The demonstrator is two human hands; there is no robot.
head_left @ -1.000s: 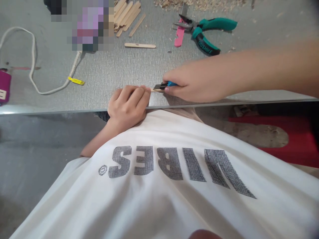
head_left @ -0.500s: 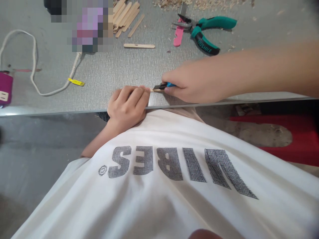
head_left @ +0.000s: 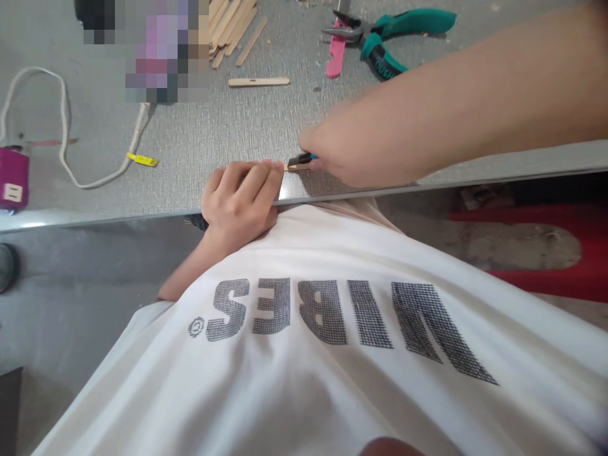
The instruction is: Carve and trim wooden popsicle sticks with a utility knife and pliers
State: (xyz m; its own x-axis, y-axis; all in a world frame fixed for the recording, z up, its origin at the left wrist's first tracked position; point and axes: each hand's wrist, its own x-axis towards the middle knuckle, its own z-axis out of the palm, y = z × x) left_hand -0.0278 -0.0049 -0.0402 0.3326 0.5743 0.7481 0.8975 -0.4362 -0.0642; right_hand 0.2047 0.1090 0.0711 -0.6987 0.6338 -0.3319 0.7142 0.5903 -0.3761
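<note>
My left hand (head_left: 242, 196) is closed on a wooden craft stick (head_left: 300, 167) at the table's front edge, its fingers pressing the left end down and hiding that part. My right hand (head_left: 342, 149), slightly blurred, grips a utility knife (head_left: 300, 159) with a dark blade holder and a bit of blue handle showing. The blade touches the stick just right of my left fingertips. Farther back, a second craft stick (head_left: 259, 82) with a small dark notch lies flat by itself.
Loose craft sticks (head_left: 230, 28) are heaped at the back. Green-handled pliers (head_left: 361, 31) rest across a pink tool (head_left: 337, 57), partly behind my right forearm. On the left are a white cable (head_left: 64, 126) with a yellow tag (head_left: 142, 159) and a purple charger (head_left: 13, 177).
My right forearm has swung higher in the view and the knife has tilted more steeply, shifting slightly left. My left hand stays on the stick. The view itself has turned a little.
</note>
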